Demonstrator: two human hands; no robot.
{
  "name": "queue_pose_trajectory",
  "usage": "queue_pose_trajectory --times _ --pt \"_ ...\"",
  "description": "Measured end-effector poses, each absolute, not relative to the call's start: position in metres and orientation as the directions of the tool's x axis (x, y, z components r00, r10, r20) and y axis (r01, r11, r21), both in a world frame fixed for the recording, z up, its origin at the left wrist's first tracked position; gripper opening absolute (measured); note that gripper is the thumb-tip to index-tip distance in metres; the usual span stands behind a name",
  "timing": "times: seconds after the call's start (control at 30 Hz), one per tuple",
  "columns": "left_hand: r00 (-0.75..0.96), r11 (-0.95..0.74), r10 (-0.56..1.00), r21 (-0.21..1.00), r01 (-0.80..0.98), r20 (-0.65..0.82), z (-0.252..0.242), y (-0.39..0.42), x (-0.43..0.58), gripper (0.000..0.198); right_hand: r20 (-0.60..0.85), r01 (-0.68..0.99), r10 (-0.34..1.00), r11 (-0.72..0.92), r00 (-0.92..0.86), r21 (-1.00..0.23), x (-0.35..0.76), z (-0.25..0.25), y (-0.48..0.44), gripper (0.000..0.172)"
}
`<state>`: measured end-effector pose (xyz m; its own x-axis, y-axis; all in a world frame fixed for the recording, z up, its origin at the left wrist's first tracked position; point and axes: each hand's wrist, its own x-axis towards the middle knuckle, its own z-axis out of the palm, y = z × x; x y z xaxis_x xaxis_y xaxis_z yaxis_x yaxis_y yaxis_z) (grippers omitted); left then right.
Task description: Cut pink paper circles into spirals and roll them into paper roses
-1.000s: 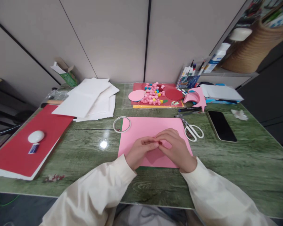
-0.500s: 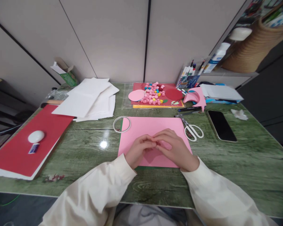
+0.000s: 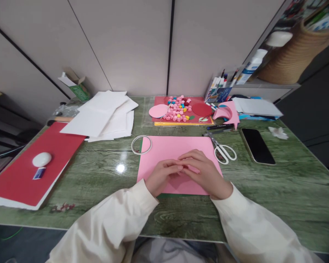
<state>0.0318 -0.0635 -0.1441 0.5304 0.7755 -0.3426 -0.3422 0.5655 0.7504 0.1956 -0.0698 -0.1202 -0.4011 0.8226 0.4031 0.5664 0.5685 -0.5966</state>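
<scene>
My left hand (image 3: 162,176) and my right hand (image 3: 204,171) meet fingertip to fingertip above a pink paper sheet (image 3: 170,146). Both are closed, fingers pinched together at the middle; whatever is between them is too small or hidden to name. Under the pink sheet a green edge shows. A ring of white tape (image 3: 133,147) overlaps the sheet's far left corner. By its right edge lie white-handled scissors (image 3: 227,153). Beyond the sheet, a pile of small pink, yellow and blue paper pieces (image 3: 178,109) rests on a red packet, between a pink disc (image 3: 158,110) and a red disc (image 3: 202,109).
White sheets (image 3: 98,113) and a red sheet (image 3: 22,182) bearing a white round object (image 3: 42,159) lie to the left. On the right are a phone (image 3: 257,146), a pink paper offcut (image 3: 230,114) and a crumpled tissue (image 3: 278,133). A pen pack (image 3: 219,91) leans at the back.
My right hand's fingers have shifted slightly against the left fingertips, and the gap between its thumb and fingers looks narrower. The things on the table stay where they were.
</scene>
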Motion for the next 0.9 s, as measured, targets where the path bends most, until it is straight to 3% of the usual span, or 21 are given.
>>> queue_pose_trajectory --times 0.27,0.9 --pt "0.539 0.582 0.773 0.714 -0.389 -0.336 -0.1416 -0.0648 0.0334 0.016 0.409 0.588 0.859 0.51 -0.308 -0.628 0.1961 -0.1239 -0.0707 0.012" --pt "0.436 0.55 0.818 0.733 -0.401 -0.376 -0.1403 -0.0618 0.035 0.014 0.342 0.557 0.877 0.479 -0.338 -0.678 0.1932 -0.1184 -0.072 0.012"
